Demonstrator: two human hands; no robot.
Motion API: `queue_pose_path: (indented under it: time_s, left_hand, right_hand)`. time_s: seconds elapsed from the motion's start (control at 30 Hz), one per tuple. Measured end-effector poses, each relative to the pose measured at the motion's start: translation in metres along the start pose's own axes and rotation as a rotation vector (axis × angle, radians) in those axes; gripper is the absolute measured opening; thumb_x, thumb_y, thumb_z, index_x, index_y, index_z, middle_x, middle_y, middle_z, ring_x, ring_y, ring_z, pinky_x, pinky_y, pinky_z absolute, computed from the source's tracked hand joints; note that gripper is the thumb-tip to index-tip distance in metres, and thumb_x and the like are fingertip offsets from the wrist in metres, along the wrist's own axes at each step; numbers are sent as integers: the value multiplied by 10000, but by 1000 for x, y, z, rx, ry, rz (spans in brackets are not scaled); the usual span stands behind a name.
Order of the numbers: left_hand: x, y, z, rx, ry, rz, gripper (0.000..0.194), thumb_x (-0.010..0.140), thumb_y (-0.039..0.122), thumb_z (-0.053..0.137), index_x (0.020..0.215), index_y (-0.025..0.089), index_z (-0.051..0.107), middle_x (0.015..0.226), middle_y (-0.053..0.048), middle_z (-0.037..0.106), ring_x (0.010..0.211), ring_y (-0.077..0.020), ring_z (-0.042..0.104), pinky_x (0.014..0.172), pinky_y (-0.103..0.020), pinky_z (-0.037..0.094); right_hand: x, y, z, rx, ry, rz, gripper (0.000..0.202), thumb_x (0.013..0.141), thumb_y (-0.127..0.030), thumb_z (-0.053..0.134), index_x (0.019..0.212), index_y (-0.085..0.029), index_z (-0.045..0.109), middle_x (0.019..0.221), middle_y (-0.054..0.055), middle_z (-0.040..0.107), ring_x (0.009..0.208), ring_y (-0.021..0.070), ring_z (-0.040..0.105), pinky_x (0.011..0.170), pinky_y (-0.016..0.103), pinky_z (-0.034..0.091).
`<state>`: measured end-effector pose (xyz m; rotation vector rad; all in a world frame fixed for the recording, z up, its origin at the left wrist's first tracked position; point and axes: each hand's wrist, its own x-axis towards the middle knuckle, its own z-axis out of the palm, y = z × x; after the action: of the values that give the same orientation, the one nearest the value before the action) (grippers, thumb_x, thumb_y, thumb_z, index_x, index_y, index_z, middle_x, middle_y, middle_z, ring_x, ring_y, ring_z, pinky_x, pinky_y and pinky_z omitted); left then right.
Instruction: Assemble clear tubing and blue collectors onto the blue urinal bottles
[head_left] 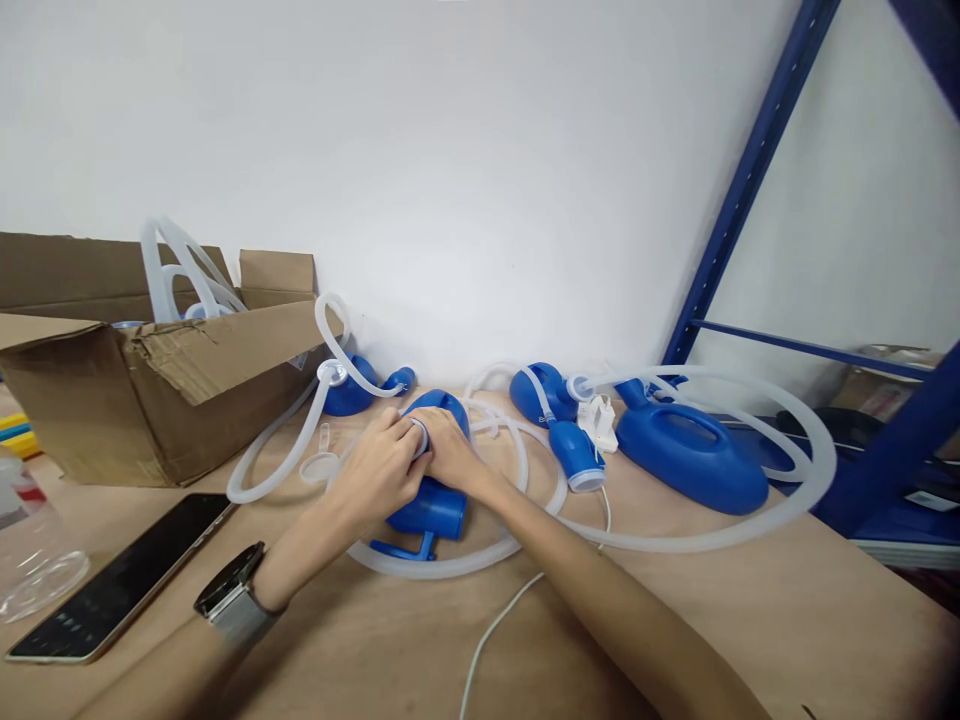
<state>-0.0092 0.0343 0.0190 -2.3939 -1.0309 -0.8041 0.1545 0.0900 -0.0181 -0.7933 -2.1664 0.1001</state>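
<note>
A blue plastic bottle (441, 402) lies at the middle of the table, mostly covered by my hands. My left hand (384, 462) is closed, its fingers curled on a white cap (421, 438) at the bottle. Against it, my right hand (448, 450) wraps over the blue bottle, its fingertips partly hidden. Just below the hands is a blue spout piece (431, 512) with a flip lid and handle. A clear hose (450, 568) loops around them on the table. Left of my hands lies a small clear cap (319, 467).
At left stand an open cardboard box (195, 400) with hoses inside, a phone (124, 580) and a clear plastic bottle (37, 545). Other blue bottles with hoses (686, 450) lie along the wall. A white adapter (598, 423) with a cable is among them; a blue metal rack (750, 180) rises right.
</note>
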Motion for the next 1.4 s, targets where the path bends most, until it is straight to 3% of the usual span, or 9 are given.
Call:
queue_pose_path:
  time_s: [0.13,0.27,0.43,0.53,0.67,0.97,1.13,1.3,1.4]
  left_hand:
    - [3,1,2,-35,10,-99,73,901,175,562,832,188,582,897,-105,676,947,-282,577,825,-433,502]
    - [5,3,5,-88,-4,-246,100,853,190,574,764,206,533,801,-88,665,881,-278,595,748,-412,480]
    - [8,8,0,-124,0,-367,83,814,182,590,792,211,516,804,-94,679,848,-289,629,714,-391,455]
    - [10,12,-5,-129,-37,-418,85,824,164,587,880,200,535,812,-78,694,766,-261,660,654,-345,411]
    - [12,15,-10,-117,-103,-477,54,856,171,568,837,208,534,776,-64,704,715,-246,688,592,-313,347]
    - [12,13,-12,-153,-127,-451,86,858,141,560,821,209,524,831,-90,694,798,-261,690,640,-323,407]
    - [13,9,-17,-290,-238,-535,175,885,120,571,808,214,445,886,-70,667,856,-237,651,692,-306,371]
    - [10,0,-13,-373,-248,-513,228,873,134,609,779,211,416,812,-11,603,765,-178,554,671,-288,312]
    - [11,-5,-20,-401,-274,-535,247,859,141,609,754,211,397,765,11,546,713,-156,485,654,-285,290]
  right_hand:
    - [0,-3,2,-25,-13,51,445,792,-139,541,1235,-154,582,1300,159,662,1278,287,576,1228,510,251]
    - [-1,-5,5,-22,-32,85,530,778,-105,502,1306,-153,528,1332,146,646,1311,262,570,1274,526,128]
    - [-3,-8,6,-31,-17,78,519,778,-97,487,1292,-166,515,1295,134,652,1287,253,581,1274,524,130]
    - [-3,-11,5,-48,-20,76,516,789,-93,475,1298,-170,504,1280,134,656,1275,255,583,1272,531,127]
    - [-3,-14,4,-50,-27,60,483,831,-97,450,1304,-184,492,1286,129,651,1271,247,584,1272,534,121]
    - [-2,-14,3,-56,-60,57,499,822,-99,460,1319,-123,491,1306,165,631,1296,262,560,1267,546,117]
    - [-1,-13,5,-74,-71,74,543,803,-105,497,1345,-122,487,1341,158,619,1317,259,540,1269,553,105]
    - [-1,-12,2,-105,-100,42,541,852,-136,553,1388,-145,475,1371,142,607,1323,271,523,1262,553,132]
    - [-1,-11,0,-107,-94,28,489,904,-181,581,1381,-152,477,1356,143,610,1315,273,530,1259,559,143]
